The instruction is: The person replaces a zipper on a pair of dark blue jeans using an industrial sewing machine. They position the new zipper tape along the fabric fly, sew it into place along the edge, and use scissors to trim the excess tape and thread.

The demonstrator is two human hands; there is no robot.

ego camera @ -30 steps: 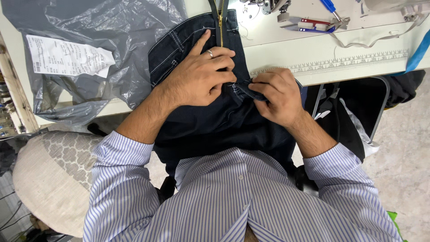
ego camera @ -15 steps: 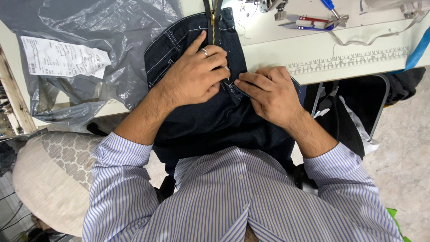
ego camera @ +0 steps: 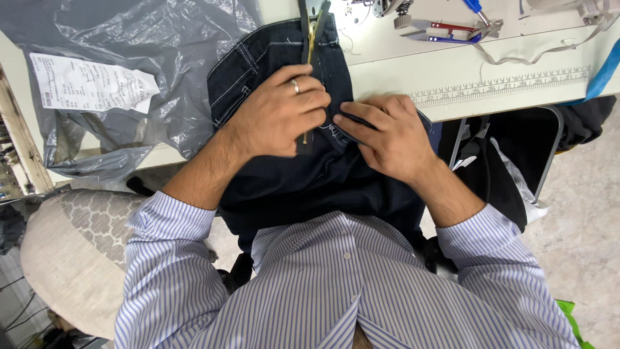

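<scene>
A pair of dark blue jeans point(ego camera: 290, 174) with pale stitching lies over the table edge and my lap. A brass zipper point(ego camera: 312, 39) on a dark tape runs down its middle from the far edge. My left hand point(ego camera: 281, 113), with a ring on one finger, presses flat on the denim over the zipper's lower end. My right hand point(ego camera: 384, 132) sits just to its right, fingers curled and pinching a fold of the denim at the fly. The two hands almost touch.
A grey plastic bag point(ego camera: 142, 71) with a white paper slip point(ego camera: 90, 84) lies at the left. A white table point(ego camera: 420, 71) carries a printed ruler strip point(ego camera: 504, 84) and small tools point(ego camera: 445, 29) at the far right. Dark fabric point(ego camera: 510, 148) hangs below the table.
Both hands have shifted slightly toward the far edge along the zipper, and my left fingers have curled in closer over the zipper tape.
</scene>
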